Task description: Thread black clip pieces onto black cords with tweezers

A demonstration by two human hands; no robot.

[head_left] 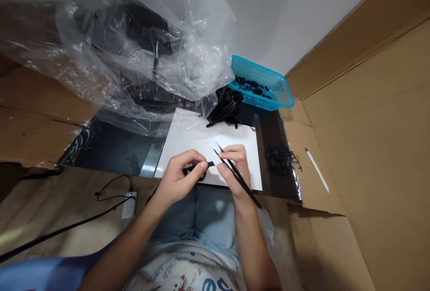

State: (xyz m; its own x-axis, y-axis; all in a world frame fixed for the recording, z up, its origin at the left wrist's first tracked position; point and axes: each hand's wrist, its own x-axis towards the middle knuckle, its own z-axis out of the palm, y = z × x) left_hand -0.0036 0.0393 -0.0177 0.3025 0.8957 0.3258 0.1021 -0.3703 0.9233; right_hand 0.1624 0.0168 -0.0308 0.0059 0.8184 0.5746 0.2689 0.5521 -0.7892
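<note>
My left hand (183, 172) pinches a small black part (201, 167) between thumb and fingers, just over the near edge of a white sheet (188, 136). My right hand (235, 165) is closed on black tweezers (235, 172), whose two tips point up and left, close to the black part. The two hands almost touch above my lap. A pile of black strips (226, 107) lies at the far edge of the white sheet.
A turquoise basket (282, 91) holds more black pieces at the back right. A heap of small black bits (280, 158) lies right of the sheet. Crumpled clear plastic (134, 49) fills the back left. Cardboard walls (369, 147) surround; a white stick (317, 170) lies on the right.
</note>
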